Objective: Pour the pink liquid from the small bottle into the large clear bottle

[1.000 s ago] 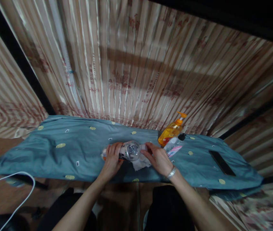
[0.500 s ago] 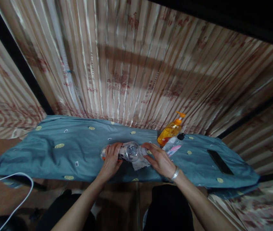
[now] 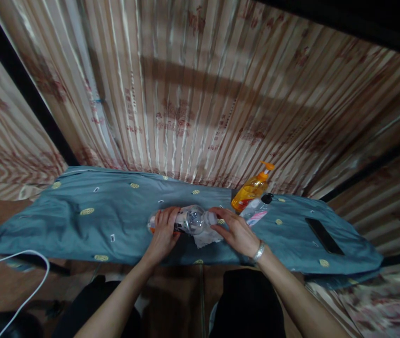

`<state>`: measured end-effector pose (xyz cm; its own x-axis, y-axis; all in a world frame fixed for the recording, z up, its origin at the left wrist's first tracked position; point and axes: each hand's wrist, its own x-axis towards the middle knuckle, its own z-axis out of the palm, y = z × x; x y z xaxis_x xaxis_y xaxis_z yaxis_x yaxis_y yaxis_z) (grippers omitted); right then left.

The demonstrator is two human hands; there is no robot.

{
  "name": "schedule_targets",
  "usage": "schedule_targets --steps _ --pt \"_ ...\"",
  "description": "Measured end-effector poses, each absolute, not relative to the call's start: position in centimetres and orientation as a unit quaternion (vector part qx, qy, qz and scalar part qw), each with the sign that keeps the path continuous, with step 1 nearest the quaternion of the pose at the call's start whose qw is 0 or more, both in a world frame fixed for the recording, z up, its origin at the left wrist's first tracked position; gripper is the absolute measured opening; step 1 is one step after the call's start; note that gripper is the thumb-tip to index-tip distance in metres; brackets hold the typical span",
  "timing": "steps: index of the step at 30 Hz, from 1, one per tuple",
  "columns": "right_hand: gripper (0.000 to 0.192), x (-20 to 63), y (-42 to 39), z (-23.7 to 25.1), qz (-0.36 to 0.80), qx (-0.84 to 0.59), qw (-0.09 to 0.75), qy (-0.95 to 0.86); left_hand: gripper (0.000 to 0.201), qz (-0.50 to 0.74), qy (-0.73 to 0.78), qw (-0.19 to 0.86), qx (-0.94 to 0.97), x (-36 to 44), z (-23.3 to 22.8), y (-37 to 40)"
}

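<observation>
A clear plastic bottle [image 3: 196, 220] with a printed label lies on its side, its neck pointing right. My left hand [image 3: 165, 228] is wrapped over its labelled lower half and presses it down on the cloth. At the other end, my right hand [image 3: 237, 232] pinches the whitish bottle cap [image 3: 211, 218] between thumb and fingers; a metal-looking band circles that wrist. Whether the cap is still on its thread cannot be made out. Partly under the bottle's neck is a white tissue [image 3: 205, 238].
Behind my right hand are an orange pump bottle [image 3: 249, 193] and a clear bottle with a black top [image 3: 257, 211]. A dark phone [image 3: 324, 236] lies farther right on the blue-green cloth [image 3: 62, 225]. Pleated curtains [image 3: 179, 94] hang behind; a white cable [image 3: 27, 303] loops at lower left.
The view has shifted slightly. My right fingers have moved a little at the cap, while my left hand keeps its hold on the bottle.
</observation>
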<state>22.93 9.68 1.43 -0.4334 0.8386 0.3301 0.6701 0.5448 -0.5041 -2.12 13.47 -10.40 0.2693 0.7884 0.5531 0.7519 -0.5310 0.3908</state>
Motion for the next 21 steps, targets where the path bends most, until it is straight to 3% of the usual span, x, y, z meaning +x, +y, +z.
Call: schedule_targets --steps 8,12,18,21 --pt "0.026 21.8 10.0 0.8 0.125 -0.558 0.225 -0.789 0.075 0.36 0.488 0.021 0.794 -1.9 -10.4 13.3" --pt "0.037 21.1 10.1 0.4 0.082 -0.61 0.185 -0.766 0.076 0.357 0.487 0.021 0.797 -1.9 -10.3 13.3" --pt "0.054 22.1 9.6 1.3 0.12 -0.504 0.284 -0.806 0.075 0.356 0.493 0.025 0.793 -2.1 -10.1 13.6" --pt "0.041 22.3 9.7 1.6 0.146 -0.473 0.272 -0.825 0.075 0.355 0.494 0.033 0.793 -2.0 -10.0 13.5"
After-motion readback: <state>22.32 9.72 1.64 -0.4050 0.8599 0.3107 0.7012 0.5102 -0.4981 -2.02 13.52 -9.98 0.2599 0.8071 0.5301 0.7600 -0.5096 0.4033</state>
